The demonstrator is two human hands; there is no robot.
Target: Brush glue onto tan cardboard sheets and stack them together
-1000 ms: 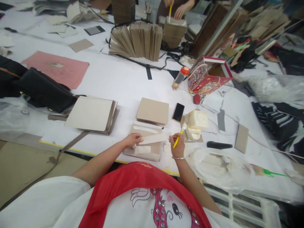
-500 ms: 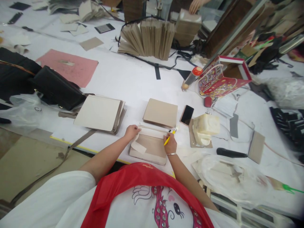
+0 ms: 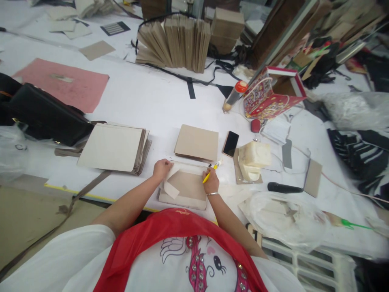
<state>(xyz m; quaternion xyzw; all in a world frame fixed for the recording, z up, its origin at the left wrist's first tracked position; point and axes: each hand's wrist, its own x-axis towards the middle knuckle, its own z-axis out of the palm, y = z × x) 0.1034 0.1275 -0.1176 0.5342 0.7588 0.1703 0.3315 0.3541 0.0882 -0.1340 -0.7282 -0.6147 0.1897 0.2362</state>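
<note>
A brown cardboard panel [image 3: 193, 186] with pale borders lies on a thin stack at the table edge before me. My left hand [image 3: 162, 168] is closed at its upper left corner, fingertips pinching a white paper strip [image 3: 171, 190] that curls down over the left side. At the upper right corner is my right hand [image 3: 210, 181], wrapped round a slim yellow tool [image 3: 209, 174] with a dark and white far end; its exact kind is unclear. Just beyond the panel sits a small stack of brown boards [image 3: 197, 142]. A taller stack of pale boards [image 3: 109, 146] stands to the left.
Right of the boards lie a phone [image 3: 231, 143], a yellowish foam block [image 3: 254, 156] and a black-handled scraper [image 3: 285, 187]. Farther back are a red paper bag [image 3: 275, 99], a jar [image 3: 234, 96] and a fanned row of boards [image 3: 176, 44]. A black bag [image 3: 45, 115] lies left.
My view has shifted, so the table's contents sit farther left. My left hand has drawn the strip off the panel's far edge toward the left corner. The co-worker's hand at the back is gone from view.
</note>
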